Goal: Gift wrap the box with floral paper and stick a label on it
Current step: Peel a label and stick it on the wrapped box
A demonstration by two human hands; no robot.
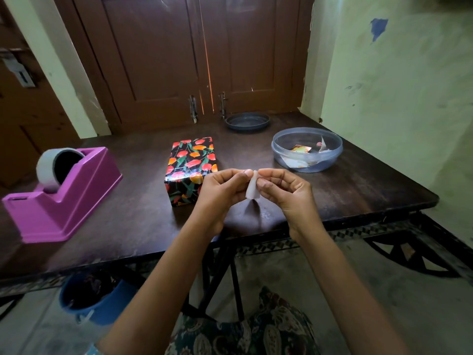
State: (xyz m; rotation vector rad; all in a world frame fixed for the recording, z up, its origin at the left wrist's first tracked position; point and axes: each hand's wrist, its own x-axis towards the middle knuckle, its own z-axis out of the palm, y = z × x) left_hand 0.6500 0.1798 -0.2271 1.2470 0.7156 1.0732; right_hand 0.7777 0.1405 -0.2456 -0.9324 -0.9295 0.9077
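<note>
Left hand (220, 190): raised above the front edge of the tabletop (128, 206), palm turned inward; its thumb and fingers (238, 174) are curled and pinch the top of the label (252, 187) from the left.
Right hand (284, 190): level with the left and just beside it; its thumb and fingers (271, 172) are curled and pinch the same top edge from the right.
Label: a small white piece, narrow at the top where both hands meet, wider below, hanging free in the air between the hands. Any print on it is too small to tell.
Box (192, 162): lies flat near the middle of the tabletop, just behind the left hand, fully covered in black paper with red and orange flowers; a glossy strip crosses its top near the front edge.
Dispenser (64, 198): pink, at the left of the tabletop, well apart from the box, with a grey roll of tape (48, 170) seated in it.
Tub (307, 149): clear, round, right of the box, holding paper scraps (300, 149).
Dish (247, 120): dark, shallow, at the back edge by the brown doors (204, 47).
Bucket (97, 301): blue, on the floor under the tabletop at the left.
</note>
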